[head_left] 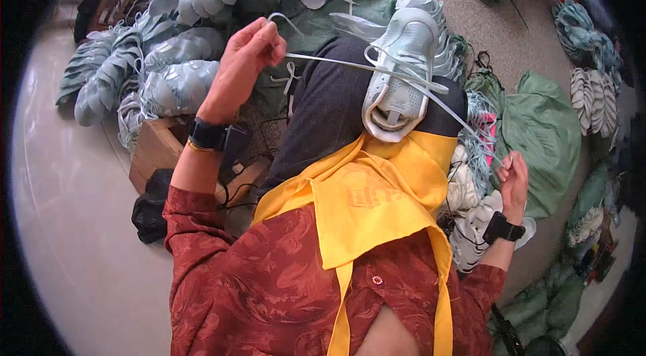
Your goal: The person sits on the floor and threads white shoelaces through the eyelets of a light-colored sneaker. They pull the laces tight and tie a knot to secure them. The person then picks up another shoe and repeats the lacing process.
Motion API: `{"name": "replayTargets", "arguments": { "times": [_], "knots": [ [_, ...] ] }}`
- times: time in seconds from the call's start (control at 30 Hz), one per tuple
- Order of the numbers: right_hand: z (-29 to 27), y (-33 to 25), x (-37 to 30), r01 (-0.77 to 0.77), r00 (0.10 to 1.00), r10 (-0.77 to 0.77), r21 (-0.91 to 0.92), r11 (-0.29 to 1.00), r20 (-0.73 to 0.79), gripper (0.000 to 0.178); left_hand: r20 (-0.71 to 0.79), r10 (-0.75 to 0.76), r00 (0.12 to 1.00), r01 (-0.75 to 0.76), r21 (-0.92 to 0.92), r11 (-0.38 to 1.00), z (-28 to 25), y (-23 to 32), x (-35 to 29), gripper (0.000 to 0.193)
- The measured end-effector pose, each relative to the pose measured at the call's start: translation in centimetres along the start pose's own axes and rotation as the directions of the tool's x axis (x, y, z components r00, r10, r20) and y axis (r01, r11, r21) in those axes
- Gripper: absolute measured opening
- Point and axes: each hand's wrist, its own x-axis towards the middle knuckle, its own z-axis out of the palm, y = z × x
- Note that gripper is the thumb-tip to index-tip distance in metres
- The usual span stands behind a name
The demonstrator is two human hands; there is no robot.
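Note:
A pale mint sneaker upper (407,40) rests across my lap, its heel opening toward me. My left hand (252,50) is raised left of it, closed in a pinch on one end of a pale shoelace (323,58). Out to the right and lower, my right hand (513,181) pinches the other lace end. Between the two hands the lace stretches over the sneaker, crossing above its tongue, with a loose loop lying there. A short free tip of lace curls up past my left fingers.
Stacked pale blue-green shoe uppers (178,80) lie at the left on the floor. Beside my left arm is a wooden box (156,147). A green cloth sack (542,134) and white shoe parts (479,235) sit at the right. A yellow apron (377,215) covers my lap.

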Motion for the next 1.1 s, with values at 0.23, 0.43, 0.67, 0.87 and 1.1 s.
{"name": "replayTargets", "arguments": {
  "times": [0.23,0.43,0.67,0.87,1.1],
  "knots": [
    [-0.2,0.0,0.7,-0.017,0.997,0.013,-0.046,0.999,-0.076,0.007,-0.039,0.001,0.999,0.002,0.081,0.997,-3.9,1.0,-0.8,0.031],
    [1.2,0.3,0.2,-0.025,0.995,0.023,-0.019,1.000,-0.095,0.009,-0.165,-0.096,0.982,0.136,0.254,0.958,-9.0,-0.7,-2.5,0.033],
    [-3.0,0.0,-0.9,0.073,0.988,-0.055,0.121,0.990,-0.147,0.012,-0.187,-0.062,0.980,0.139,0.430,0.892,-8.1,-2.4,-1.8,0.034],
    [-12.7,1.1,-3.7,0.140,0.931,-0.012,0.329,0.934,-0.364,0.020,-0.151,-0.010,0.988,0.102,0.616,0.781,-7.4,-3.7,-0.4,0.038],
    [-5.8,3.0,-1.2,-0.125,0.951,0.034,-0.284,0.951,-0.307,0.017,-0.185,0.028,0.982,0.127,0.767,0.629,-4.6,-3.9,-0.7,0.031]
  ]
}}
